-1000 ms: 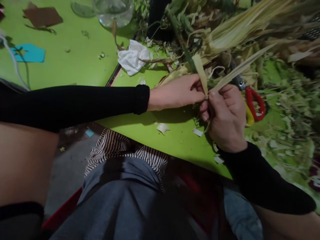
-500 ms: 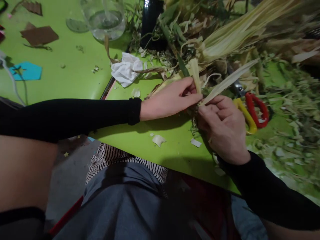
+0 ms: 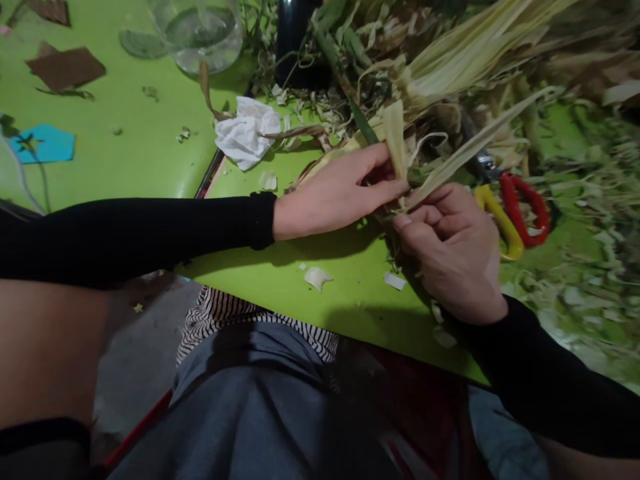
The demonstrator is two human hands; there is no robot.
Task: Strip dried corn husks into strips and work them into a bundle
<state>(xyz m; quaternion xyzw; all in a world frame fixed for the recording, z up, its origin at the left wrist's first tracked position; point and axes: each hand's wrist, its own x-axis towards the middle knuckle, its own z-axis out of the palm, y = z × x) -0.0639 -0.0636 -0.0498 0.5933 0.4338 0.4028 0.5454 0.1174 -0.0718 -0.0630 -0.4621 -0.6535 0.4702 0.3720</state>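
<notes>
My left hand is closed, its thumb and fingers pinching the base of a pale corn husk strip that stands up between them. Close beside it, my right hand pinches the lower end of a longer corn husk strip, which slants up to the right. The two strips come near each other at my fingertips; whether they are joined there is hidden. Scissors with one red and one yellow handle lie just right of my right hand. A bundle of pale corn husks lies beyond both hands.
Husk scraps cover the right side of the green table. A crumpled white tissue lies left of my hands, with a clear container of liquid behind it. Farther left are a blue paper piece and brown scraps.
The long husk strip in my right hand now reaches farther up and right. Both hands keep their pinch at nearly the same spot, while the whole view has shifted slightly.
</notes>
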